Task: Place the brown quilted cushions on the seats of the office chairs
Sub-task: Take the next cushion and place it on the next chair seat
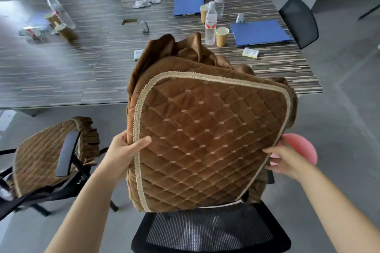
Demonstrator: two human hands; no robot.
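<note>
Cushion (207,137) hangs tilted over the mesh-backed chair (209,230) in front of me, its seat hidden beneath; my left hand (125,150) pinches its trimmed edge, my right hand (285,160) grips the opposite side. I should lower it flat, frill outward, and centre it.

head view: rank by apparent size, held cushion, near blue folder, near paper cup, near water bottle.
1. Held brown quilted cushion, though nearness to the camera inflates it.
2. Near blue folder.
3. Near water bottle.
4. Near paper cup, shorter than the bottle beside it.

Both hands, left and right, grip the cushion's edges.
</note>
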